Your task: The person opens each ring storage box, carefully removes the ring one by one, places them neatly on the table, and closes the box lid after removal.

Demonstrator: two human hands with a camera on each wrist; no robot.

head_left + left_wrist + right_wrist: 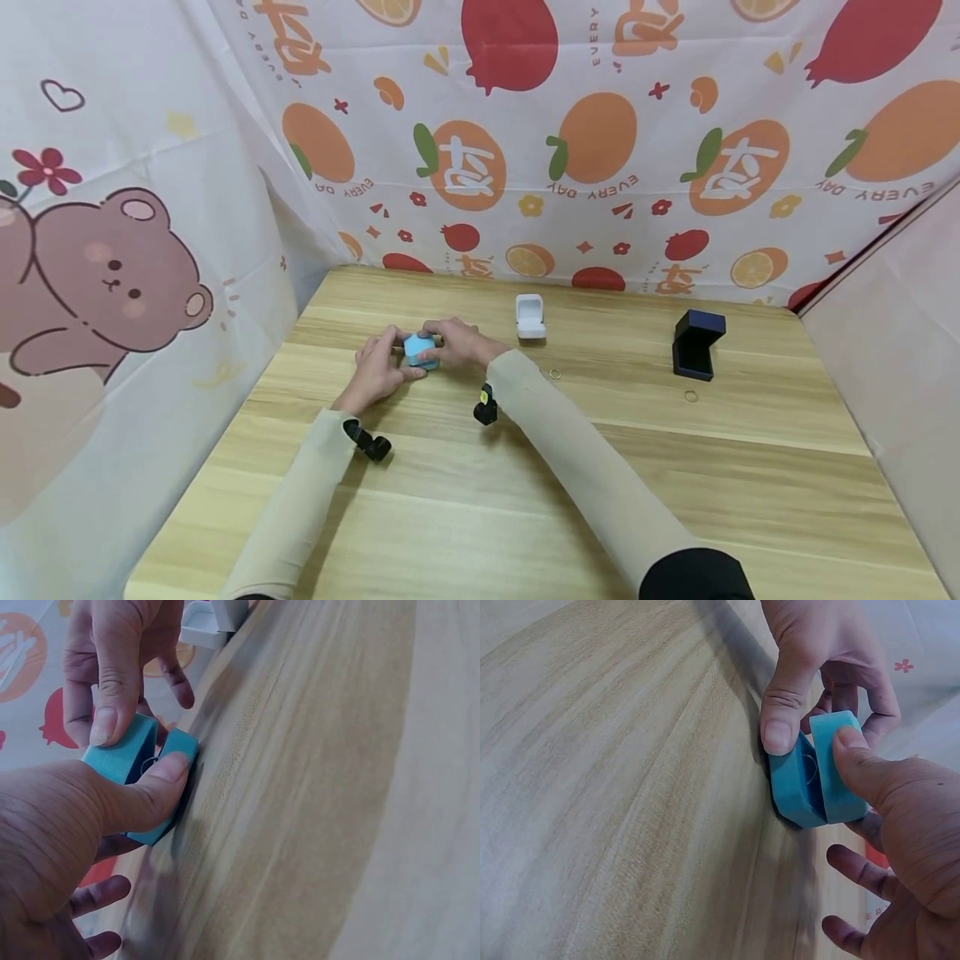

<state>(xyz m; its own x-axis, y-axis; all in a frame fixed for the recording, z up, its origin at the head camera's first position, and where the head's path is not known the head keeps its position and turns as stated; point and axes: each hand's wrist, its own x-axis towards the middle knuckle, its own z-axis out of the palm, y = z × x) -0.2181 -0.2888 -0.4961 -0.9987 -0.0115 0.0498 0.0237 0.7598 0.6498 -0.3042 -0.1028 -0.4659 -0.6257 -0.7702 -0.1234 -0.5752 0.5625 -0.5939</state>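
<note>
A turquoise ring box stands on the table with its lid slightly ajar. Through the gap, a thin ring shows inside. My left hand grips the base, its thumb pressed on the front edge in the left wrist view. The lid is pinched by my right hand, with the thumb on its front and fingers behind. Both hands' far fingertips are partly hidden by the box.
An open white ring box stands right of my hands, with a gold ring lying in front of it. Farther right are an open dark blue box and another ring. Patterned cloth hangs behind the wooden table.
</note>
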